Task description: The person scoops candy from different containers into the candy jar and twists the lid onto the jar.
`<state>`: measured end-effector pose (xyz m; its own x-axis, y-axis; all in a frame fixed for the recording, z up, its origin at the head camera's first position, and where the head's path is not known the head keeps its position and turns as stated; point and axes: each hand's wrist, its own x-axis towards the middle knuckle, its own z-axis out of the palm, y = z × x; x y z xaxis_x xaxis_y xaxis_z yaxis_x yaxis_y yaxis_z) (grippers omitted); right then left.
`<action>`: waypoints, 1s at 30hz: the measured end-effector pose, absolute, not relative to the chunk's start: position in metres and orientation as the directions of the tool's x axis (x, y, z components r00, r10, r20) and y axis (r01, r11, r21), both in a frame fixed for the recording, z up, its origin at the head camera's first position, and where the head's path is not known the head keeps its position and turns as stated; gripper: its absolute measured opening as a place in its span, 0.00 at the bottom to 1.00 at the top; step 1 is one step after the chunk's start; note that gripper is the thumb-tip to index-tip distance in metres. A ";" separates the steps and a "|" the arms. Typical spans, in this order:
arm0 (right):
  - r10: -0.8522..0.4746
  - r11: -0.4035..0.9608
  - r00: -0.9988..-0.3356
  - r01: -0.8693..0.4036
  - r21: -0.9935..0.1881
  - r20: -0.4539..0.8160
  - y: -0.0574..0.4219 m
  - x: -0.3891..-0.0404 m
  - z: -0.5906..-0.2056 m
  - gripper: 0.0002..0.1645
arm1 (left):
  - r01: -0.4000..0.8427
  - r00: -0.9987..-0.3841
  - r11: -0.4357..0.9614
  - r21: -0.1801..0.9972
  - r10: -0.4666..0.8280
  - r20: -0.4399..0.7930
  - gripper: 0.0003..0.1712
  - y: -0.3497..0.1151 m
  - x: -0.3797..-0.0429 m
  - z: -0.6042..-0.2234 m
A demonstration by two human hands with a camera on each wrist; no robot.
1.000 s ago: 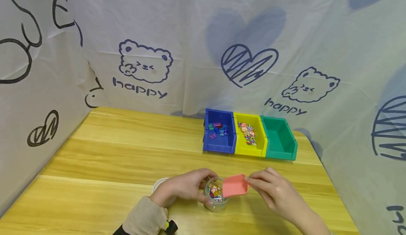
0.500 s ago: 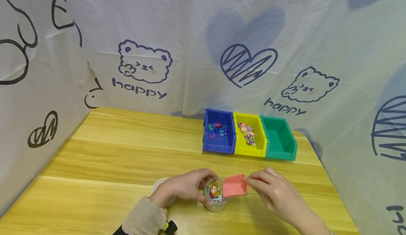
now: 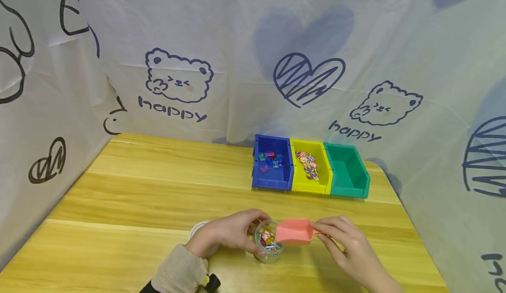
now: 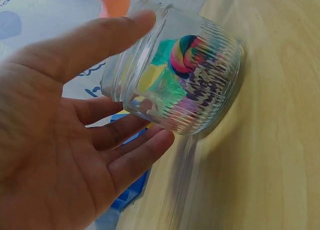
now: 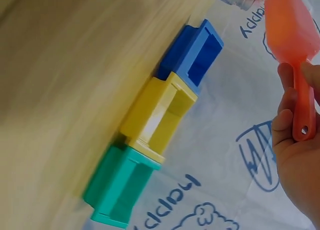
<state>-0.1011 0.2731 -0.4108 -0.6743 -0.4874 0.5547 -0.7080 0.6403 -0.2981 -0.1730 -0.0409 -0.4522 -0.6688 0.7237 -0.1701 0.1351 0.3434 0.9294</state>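
Note:
My left hand (image 3: 233, 231) holds a small clear glass jar (image 3: 269, 255) upright on the table, thumb on one side and fingers on the other. Small lollipops and coloured translucent pieces lie inside it, among them a rainbow swirl lollipop (image 4: 186, 56) seen through the ribbed glass. In my right hand (image 3: 349, 247) is a pink scoop (image 3: 294, 232), pinched by its handle (image 5: 303, 107). The scoop's front edge overlaps the right side of the jar's mouth in the head view, and its bowl shows no pieces.
Joined bins stand at the back of the wooden table (image 3: 158, 174): a blue bin (image 3: 272, 182) with translucent pieces, a yellow bin (image 3: 312, 187) with small lollipops, and an empty green bin (image 3: 349, 172). A white round object (image 3: 196, 228) is partly hidden under my left wrist.
My right hand has shifted slightly right and down, and the scoop's bowl has turned and tipped back a little. The left hand and jar stay in place.

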 end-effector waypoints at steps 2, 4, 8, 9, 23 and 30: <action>-0.441 0.659 -0.706 -0.674 -0.334 0.555 0.274 -0.098 -0.413 0.12 | 0.123 -0.672 0.344 0.931 0.719 -0.177 0.44 -0.040 -0.173 -0.452; -0.392 0.668 -0.731 -0.644 -0.374 0.559 0.273 -0.097 -0.414 0.19 | 0.128 -0.673 0.350 0.928 0.717 -0.178 0.44 -0.041 -0.173 -0.451; -0.301 0.653 -0.741 -0.619 -0.437 0.600 0.270 -0.098 -0.418 0.29 | 0.155 -0.671 0.354 0.922 0.723 -0.165 0.42 -0.042 -0.175 -0.451; -0.286 0.644 -0.733 -0.624 -0.443 0.617 0.269 -0.099 -0.419 0.30 | 0.163 -0.672 0.352 0.922 0.724 -0.158 0.42 -0.043 -0.176 -0.451; -0.145 0.682 -0.722 -0.568 -0.460 0.677 0.271 -0.117 -0.425 0.26 | 0.365 -0.792 0.262 0.893 0.592 0.150 0.37 -0.037 -0.192 -0.434; -0.116 0.702 -0.714 -0.551 -0.452 0.690 0.274 -0.130 -0.427 0.26 | 0.406 -0.842 0.322 0.855 0.495 0.213 0.34 -0.033 -0.214 -0.421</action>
